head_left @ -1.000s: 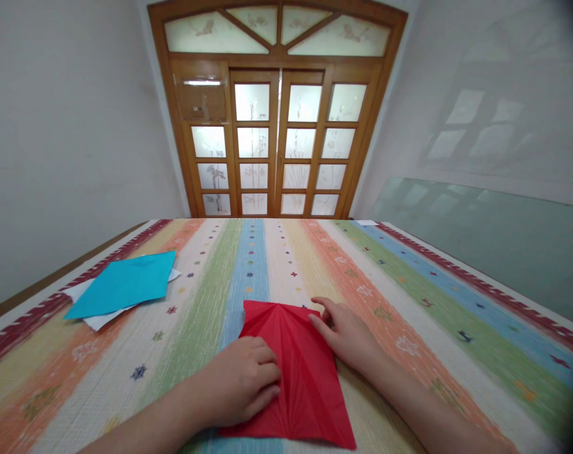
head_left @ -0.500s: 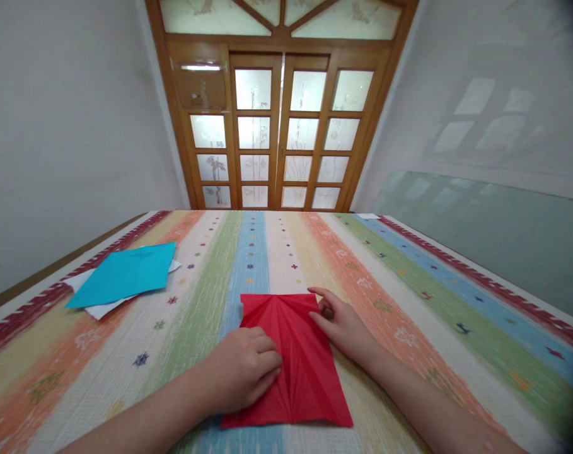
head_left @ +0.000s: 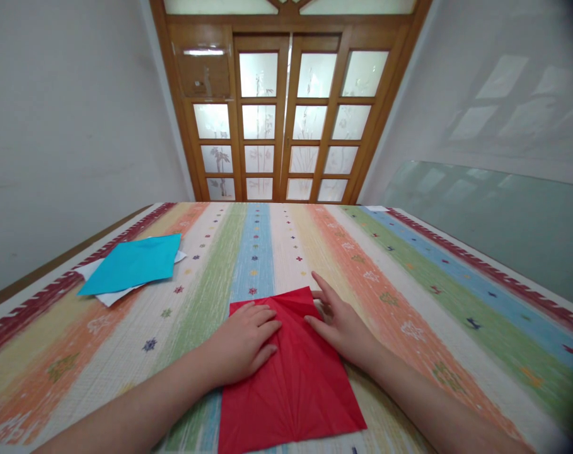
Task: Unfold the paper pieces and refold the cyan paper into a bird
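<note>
A red sheet of paper [head_left: 295, 384] with creases fanning across it lies in front of me on the striped tablecloth. My left hand [head_left: 246, 340] rests on the sheet's upper left part, palm down, its fingers stretched out over the paper. At the upper right edge is my right hand [head_left: 340, 321], fingers spread; its thumb lies over the paper and the other fingers reach past the corner. Whether the fingers behind that edge touch the sheet's underside cannot be made out.
A blue sheet of paper [head_left: 137, 265] lies over white paper [head_left: 113, 297] at the left of the table. The tablecloth [head_left: 409, 290] has coloured stripes. A pale green glass panel [head_left: 494, 208] stands along the right wall, and wooden doors [head_left: 286, 120] are beyond the table.
The red sheet has turned slightly and its near edge is lower in view. My left hand has moved up the sheet and its fingers have uncurled. My right hand's fingers have spread.
</note>
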Action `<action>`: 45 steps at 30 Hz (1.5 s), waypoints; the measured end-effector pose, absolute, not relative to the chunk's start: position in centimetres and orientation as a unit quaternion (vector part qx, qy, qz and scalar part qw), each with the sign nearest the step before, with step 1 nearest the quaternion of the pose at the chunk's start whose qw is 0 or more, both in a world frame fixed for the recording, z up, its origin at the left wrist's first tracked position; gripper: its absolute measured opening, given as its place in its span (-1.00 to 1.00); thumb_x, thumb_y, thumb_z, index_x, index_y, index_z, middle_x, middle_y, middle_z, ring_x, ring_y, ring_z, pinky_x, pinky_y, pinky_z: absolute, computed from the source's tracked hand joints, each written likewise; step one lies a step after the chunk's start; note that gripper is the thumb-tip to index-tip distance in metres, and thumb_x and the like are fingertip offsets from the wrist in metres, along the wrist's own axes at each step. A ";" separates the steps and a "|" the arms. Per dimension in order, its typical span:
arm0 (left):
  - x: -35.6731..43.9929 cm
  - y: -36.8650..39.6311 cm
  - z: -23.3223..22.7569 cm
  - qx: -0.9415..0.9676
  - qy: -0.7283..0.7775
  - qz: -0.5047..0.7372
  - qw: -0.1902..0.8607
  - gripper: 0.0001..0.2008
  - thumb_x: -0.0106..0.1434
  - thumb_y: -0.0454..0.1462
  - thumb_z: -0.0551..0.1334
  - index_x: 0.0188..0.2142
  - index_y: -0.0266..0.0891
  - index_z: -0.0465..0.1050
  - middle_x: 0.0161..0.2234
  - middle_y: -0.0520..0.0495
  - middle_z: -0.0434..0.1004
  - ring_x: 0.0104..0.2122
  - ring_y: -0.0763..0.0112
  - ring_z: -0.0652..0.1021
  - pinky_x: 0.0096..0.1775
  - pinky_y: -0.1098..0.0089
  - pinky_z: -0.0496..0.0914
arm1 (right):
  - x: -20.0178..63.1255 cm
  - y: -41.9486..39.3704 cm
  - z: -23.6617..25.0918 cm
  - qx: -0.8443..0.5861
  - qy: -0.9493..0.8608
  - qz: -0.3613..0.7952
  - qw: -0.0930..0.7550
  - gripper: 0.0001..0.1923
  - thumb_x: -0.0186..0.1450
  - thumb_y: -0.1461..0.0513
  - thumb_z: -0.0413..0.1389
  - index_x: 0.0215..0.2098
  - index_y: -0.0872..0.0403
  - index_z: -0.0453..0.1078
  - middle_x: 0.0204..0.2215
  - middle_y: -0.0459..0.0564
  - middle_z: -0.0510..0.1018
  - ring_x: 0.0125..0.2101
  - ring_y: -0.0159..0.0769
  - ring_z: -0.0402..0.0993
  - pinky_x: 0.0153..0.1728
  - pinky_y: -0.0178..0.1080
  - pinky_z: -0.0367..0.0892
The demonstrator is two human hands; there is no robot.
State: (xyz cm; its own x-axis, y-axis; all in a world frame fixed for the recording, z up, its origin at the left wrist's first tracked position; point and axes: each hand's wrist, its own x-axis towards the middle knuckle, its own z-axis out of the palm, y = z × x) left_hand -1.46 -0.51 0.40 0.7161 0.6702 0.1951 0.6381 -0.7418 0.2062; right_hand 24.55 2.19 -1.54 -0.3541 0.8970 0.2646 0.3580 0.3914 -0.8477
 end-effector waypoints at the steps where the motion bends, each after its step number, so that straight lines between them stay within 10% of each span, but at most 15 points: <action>1: -1.5 -0.5 0.4 0.925 0.352 0.129 0.062 -0.63 0.39 -0.22 0.16 0.15 -0.25 0.40 0.12 -0.23 0.47 0.16 0.07 0.41 0.22 -0.01 0.26 | 24.5 2.2 -1.6 -0.416 -0.738 0.367 0.385 -0.15 0.33 0.27 0.11 0.46 -0.08 -0.23 0.03 0.10 0.50 -0.12 -0.22 0.55 0.00 -0.08 0.41; 9: -1.6 -0.4 0.5 0.924 0.351 0.133 0.068 -0.65 0.38 -0.24 0.16 0.12 -0.25 0.43 0.10 -0.22 0.48 0.15 0.09 0.42 0.22 0.01 0.26 | 24.5 2.0 -2.1 -0.413 -0.776 0.332 0.341 -0.33 0.36 0.28 0.07 0.40 -0.04 0.04 -0.20 0.02 0.55 -0.17 -0.21 0.53 -0.08 -0.13 0.43; 14: -1.7 -0.2 0.6 0.926 0.343 0.139 0.076 -0.65 0.37 -0.26 0.16 0.13 -0.23 0.43 0.10 -0.21 0.49 0.15 0.10 0.42 0.23 0.01 0.25 | 24.4 1.9 -1.7 -0.437 -0.767 0.325 0.338 -0.23 0.36 0.25 0.08 0.45 0.04 -0.12 -0.38 -0.08 0.48 -0.38 -0.27 0.46 -0.25 -0.20 0.42; 24: -1.8 -0.4 0.6 0.945 0.282 0.143 0.086 -0.64 0.36 -0.36 0.11 0.10 -0.16 0.47 0.11 -0.17 0.49 0.12 0.15 0.46 0.20 0.04 0.28 | 24.1 2.5 -1.4 -0.472 -0.686 0.391 0.391 -0.48 0.35 0.15 0.11 0.25 0.05 0.22 -0.03 0.13 0.54 -0.03 -0.14 0.52 0.03 -0.05 0.39; 45: -1.1 -1.0 1.0 0.948 0.263 0.128 0.128 -0.46 0.19 -0.41 0.14 0.18 -0.19 0.41 0.20 -0.17 0.42 0.20 0.13 0.39 0.26 0.06 0.20 | 23.7 2.8 -1.9 -0.498 -0.737 0.278 0.364 -0.32 0.29 0.22 0.14 0.36 0.00 0.10 -0.41 -0.14 0.38 -0.43 -0.27 0.37 -0.37 -0.23 0.27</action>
State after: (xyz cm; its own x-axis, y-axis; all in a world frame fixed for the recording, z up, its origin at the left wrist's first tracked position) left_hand -1.09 -1.02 0.97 0.8292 0.5310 0.1749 0.4653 -0.8289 0.3104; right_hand 23.65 2.76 -1.95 -0.2395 0.9355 0.2597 0.5316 0.3502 -0.7712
